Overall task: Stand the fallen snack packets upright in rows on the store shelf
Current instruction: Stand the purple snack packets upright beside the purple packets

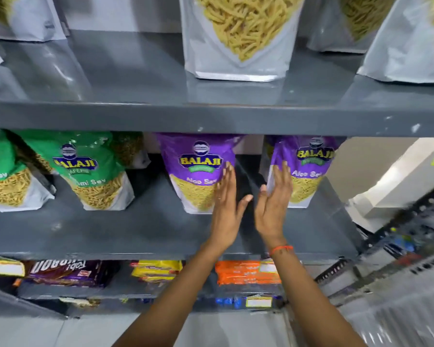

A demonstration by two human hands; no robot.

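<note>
Grey metal shelves fill your view, and on the middle shelf [110, 234] two purple packets stand upright, tops pointing up, long axes vertical. Your left hand [227, 196] lies flat and unclenched against the right edge of the left purple packet [198, 171]. Your right hand [273, 199], also spread and grasping nothing, presses the left edge of the right purple packet [308, 171]. Two green packets [90, 171] stand further left.
</note>
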